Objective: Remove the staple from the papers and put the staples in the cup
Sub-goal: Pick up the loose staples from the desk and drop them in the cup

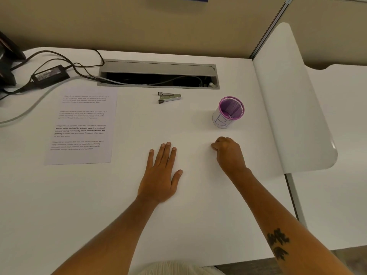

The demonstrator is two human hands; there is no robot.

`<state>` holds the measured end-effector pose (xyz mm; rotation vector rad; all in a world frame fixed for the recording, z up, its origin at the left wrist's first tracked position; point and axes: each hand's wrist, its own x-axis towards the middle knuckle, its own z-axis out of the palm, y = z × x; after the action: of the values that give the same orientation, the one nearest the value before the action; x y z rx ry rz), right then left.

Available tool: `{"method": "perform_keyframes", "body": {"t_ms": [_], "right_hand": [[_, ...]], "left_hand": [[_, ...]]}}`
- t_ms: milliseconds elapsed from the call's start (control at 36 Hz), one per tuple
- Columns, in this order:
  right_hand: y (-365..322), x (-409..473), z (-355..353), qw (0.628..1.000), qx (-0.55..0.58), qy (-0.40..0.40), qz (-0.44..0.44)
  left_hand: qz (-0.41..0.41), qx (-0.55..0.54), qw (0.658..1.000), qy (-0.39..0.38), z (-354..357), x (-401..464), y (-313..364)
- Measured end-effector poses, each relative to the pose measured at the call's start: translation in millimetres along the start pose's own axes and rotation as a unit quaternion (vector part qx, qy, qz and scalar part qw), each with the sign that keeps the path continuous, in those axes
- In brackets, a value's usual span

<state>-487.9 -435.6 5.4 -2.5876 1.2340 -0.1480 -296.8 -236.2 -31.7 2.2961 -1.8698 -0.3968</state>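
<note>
The left hand (161, 171) lies flat, fingers spread, on the table (198, 215). The right hand (228, 153) is clenched; its contents can't be told. The cup (228, 113) stands just beyond it, the papers (81, 126) well left.

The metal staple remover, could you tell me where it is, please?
The metal staple remover lies on the white desk, just before the grey cable tray, left of the purple mesh cup.
</note>
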Motion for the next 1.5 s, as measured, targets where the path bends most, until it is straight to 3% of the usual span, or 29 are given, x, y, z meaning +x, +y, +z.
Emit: {"method": "perform_keyframes", "body": {"t_ms": [417, 472, 556, 611, 667, 778, 833, 917, 1000, 1083, 1139, 1250, 1361, 1417, 1500], "right_hand": [[-10.5, -4.0, 8.0, 0.999, -0.048, 0.013, 0.001], [-6.4, 0.7, 8.8, 0.999, -0.02, 0.025, 0.028], [1.9, 6.6, 1.7, 0.98, 0.115, 0.09, 0.137], [5.9, 7.0, -8.9, 0.93, 0.253, 0.098, 0.25], [10.6, 5.4, -16.7, 0.84, 0.415, 0.089, 0.338], [16.7, 5.1, -32.4, 0.687, 0.603, 0.08, 0.398], [20.6, 7.9, -40.3, 0.627, 0.659, 0.073, 0.408], [25.7, 14.8, -56.8, 0.575, 0.714, 0.057, 0.396], [24.4, 24.6, -78.8, 0.551, 0.75, 0.052, 0.361], [21.8, 40.7, -102.5, 0.557, 0.76, 0.058, 0.33], [23.3, 53.9, -114.4, 0.585, 0.744, 0.058, 0.317], [24.1, 74.1, -129.6, 0.719, 0.617, 0.091, 0.306], [23.7, 89.8, -131.1, 0.87, 0.387, 0.132, 0.274], [24.7, 95.0, -128.9, 0.913, 0.294, 0.127, 0.252], [24.8, 98.4, -126.7, 0.944, 0.217, 0.119, 0.217]], "left_hand": [[-0.001, -0.005, 1.0, -0.001, 1.9, 1.2, -0.5], [0.0, -0.007, 1.0, 0.001, 1.7, 0.7, -0.4], [-0.001, -0.008, 1.0, -0.001, 1.2, 0.6, -0.4], [-0.002, -0.004, 1.0, -0.007, 0.7, 0.7, -0.5], [-0.002, -0.003, 1.0, -0.008, 0.4, 0.6, -0.5], [-0.003, 0.001, 1.0, -0.01, 0.1, 0.5, -0.4], [-0.003, 0.0, 1.0, -0.01, -0.3, 0.7, -0.3], [-0.001, -0.001, 1.0, -0.008, -0.8, 0.1, -0.1], [0.001, -0.005, 1.0, -0.002, -0.5, -0.1, -0.3], [0.003, -0.01, 1.0, 0.002, 1.0, 0.0, -0.9], [0.004, -0.009, 1.0, 0.001, 1.5, 0.0, -1.4], [0.002, -0.013, 1.0, 0.0, 1.2, 0.5, -1.8], [0.002, -0.016, 1.0, -0.004, 1.2, 0.9, -1.9], [0.001, -0.016, 1.0, -0.006, 1.3, 1.0, -2.0], [0.0, -0.014, 1.0, -0.009, 1.6, 1.1, -2.2]]}}
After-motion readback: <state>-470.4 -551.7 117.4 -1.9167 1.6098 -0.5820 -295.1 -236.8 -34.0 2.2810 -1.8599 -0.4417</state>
